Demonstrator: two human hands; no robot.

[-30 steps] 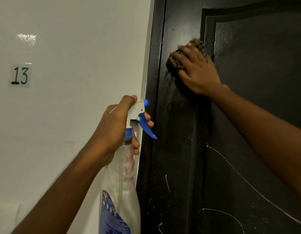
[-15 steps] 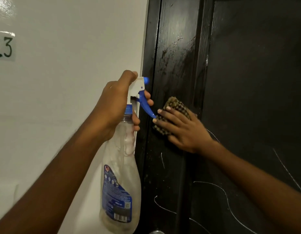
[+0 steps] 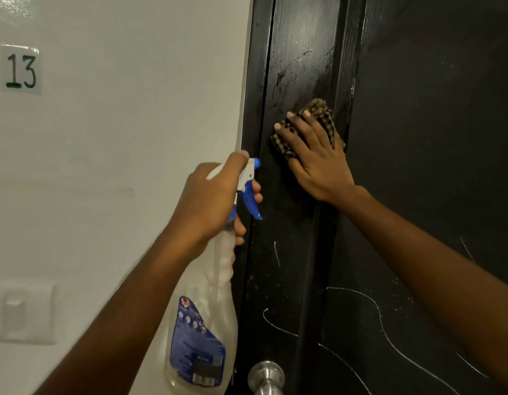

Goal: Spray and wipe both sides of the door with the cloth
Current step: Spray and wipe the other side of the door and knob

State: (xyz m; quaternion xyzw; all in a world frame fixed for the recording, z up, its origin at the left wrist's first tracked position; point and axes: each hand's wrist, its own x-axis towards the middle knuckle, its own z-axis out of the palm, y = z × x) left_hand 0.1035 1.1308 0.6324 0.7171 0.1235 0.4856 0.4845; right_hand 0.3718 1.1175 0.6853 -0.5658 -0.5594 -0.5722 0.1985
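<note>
A person's right hand (image 3: pixel 318 158) presses a checked cloth (image 3: pixel 318 108) flat against a black door (image 3: pixel 418 109), a spray bottle (image 3: pixel 204 323) held beside the door's edge

The right-hand fingers lie straight and spread, covering most of the cloth; only its top and left edges show. The left hand (image 3: pixel 210 201) is curled round the bottle's neck, hiding part of the nozzle. White scribbles (image 3: pixel 381 317) mark the door lower down, and a metal knob (image 3: pixel 265 376) is cut off at the bottom. On the wall (image 3: pixel 133 109) are a label reading 13 (image 3: pixel 21 70) and a blurred switch (image 3: pixel 22 312)
</note>
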